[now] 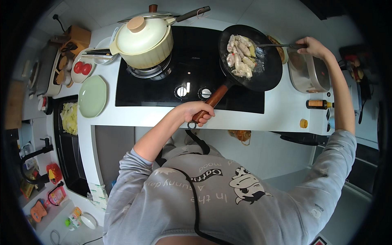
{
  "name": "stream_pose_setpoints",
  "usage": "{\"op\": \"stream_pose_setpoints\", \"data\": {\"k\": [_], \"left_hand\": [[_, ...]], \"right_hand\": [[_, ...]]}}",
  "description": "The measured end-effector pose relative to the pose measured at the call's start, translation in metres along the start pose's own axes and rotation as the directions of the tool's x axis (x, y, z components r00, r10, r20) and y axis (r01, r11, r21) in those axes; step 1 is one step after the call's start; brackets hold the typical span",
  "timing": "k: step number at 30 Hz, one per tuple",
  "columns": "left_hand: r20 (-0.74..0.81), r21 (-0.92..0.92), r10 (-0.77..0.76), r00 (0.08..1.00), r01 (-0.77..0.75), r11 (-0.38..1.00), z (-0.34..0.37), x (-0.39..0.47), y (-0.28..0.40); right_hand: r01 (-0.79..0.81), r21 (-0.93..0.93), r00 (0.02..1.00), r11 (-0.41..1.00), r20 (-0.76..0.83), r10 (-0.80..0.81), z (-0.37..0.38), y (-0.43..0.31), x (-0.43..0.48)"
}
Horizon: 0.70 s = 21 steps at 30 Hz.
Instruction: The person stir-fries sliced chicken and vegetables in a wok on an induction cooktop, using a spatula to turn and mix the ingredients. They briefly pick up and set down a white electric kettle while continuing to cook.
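Observation:
My left hand [199,112] grips the brown wooden handle [216,97] of a black wok [266,78], which sits over the right side of the glass cooktop. Pale pieces of meat [242,58], with a few bits of yellow and red among them, lie in the wok's left half. At the far right, my right hand [313,47] holds the dark handle of a metal spatula [272,45]. The spatula's shaft crosses the wok's rim, and its blade is hidden at the meat.
A cream lidded pot [144,49] stands on the left burner of the black cooktop [190,43]. Left of it are a green plate [92,96], a plate of tomatoes [82,68] and a sink [72,162] with chopped cabbage [69,118]. A clear container [301,75] and a bottle [318,104] stand right.

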<state>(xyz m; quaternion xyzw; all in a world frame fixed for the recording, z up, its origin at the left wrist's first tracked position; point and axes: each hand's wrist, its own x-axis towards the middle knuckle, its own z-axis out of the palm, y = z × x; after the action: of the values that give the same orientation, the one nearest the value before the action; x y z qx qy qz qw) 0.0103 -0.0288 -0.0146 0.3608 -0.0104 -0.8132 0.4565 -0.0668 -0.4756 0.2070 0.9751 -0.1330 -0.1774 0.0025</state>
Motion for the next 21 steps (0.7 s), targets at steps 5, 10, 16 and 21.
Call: {"op": "stream_pose_setpoints", "data": {"k": [5,10,16,21], "left_hand": [[-0.034,-0.008,0.013,0.999,-0.014,1.0,0.0,-0.002,-0.002],[-0.012,-0.009,0.014,1.0,-0.014,1.0,0.0,0.002,-0.001],[-0.017,0.03,0.046,0.999,-0.045,0.999,0.003,0.003,0.001],[0.038,0.018,0.032,0.999,-0.033,0.999,-0.003,0.008,-0.001]], "right_hand": [[0.066,-0.446,0.993,0.892,-0.059,-0.103,0.003,-0.105,-0.045],[0.113,-0.765,0.944,0.634,-0.117,-0.308,0.036,-0.157,-0.104],[-0.081,-0.669,0.992,0.739,-0.129,-0.007,0.02,-0.204,-0.162],[-0.16,-0.69,0.98,0.706,-0.195,0.032,-0.012,-0.24,-0.202]]}}
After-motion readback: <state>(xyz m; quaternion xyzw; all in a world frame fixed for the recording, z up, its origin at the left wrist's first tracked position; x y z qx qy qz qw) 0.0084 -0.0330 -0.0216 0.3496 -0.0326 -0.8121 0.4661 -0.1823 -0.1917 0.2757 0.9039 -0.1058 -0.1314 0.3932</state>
